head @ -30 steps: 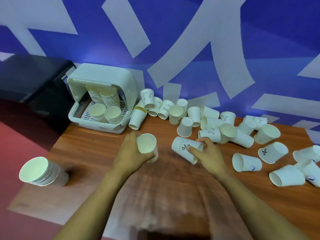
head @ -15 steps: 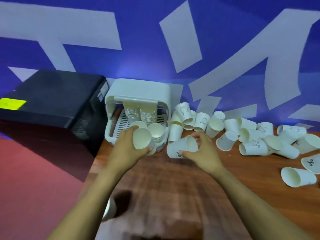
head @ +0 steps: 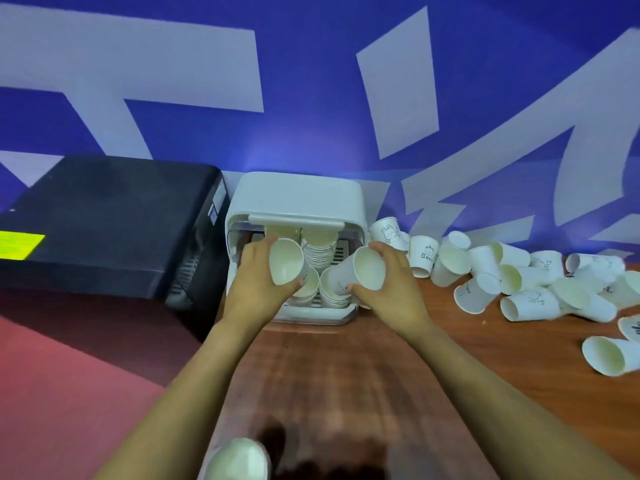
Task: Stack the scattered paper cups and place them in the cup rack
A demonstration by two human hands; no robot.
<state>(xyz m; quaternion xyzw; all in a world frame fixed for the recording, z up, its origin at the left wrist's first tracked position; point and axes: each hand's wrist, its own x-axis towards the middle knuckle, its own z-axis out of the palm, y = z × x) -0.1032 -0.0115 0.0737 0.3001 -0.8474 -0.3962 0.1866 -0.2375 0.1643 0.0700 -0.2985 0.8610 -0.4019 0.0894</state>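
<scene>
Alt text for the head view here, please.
A person's left hand and right hand each hold a white paper cup at the open white plastic cup rack on a wooden table; loose cups lie at right.

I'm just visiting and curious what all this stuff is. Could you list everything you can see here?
cup rack: one, white, lid raised, at the back of the table by the wall
stacked cups in the rack: several stacks, white, exact number hard to tell
cup in left hand: one, white, held in front of the rack
cup in right hand: one, white, tilted toward the rack
scattered cups: many, white with small drawings, heaped along the wall to the right
cup stack at bottom edge: one, white, blurred
table: one, brown wood
black box: one, left of the rack, yellow label
wall: blue with pale shapes
left hand: grips a cup
right hand: grips a cup
</scene>
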